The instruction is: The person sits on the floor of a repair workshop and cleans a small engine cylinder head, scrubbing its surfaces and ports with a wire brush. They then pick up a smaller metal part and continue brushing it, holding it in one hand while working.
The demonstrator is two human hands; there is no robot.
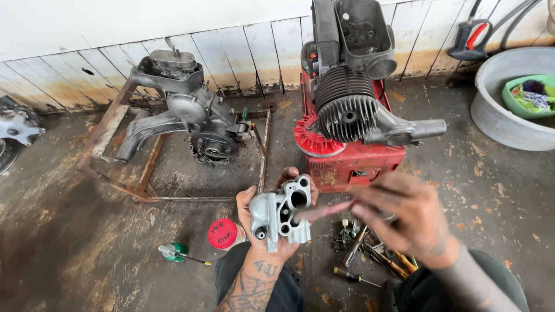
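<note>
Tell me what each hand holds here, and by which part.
The left hand cups a grey metal casting from beneath, at its lower body. The right hand is motion-blurred; whether it holds anything cannot be told.

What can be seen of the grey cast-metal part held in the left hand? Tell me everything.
The grey cast-metal part looks like dull aluminium, with a rounded body on its left and a flat flange face on its right. The flange shows one large round opening near the top and smaller bolt holes around it. It is held upright above the floor, gripped from below and behind by the left hand. The blurred right hand is beside it.
</note>
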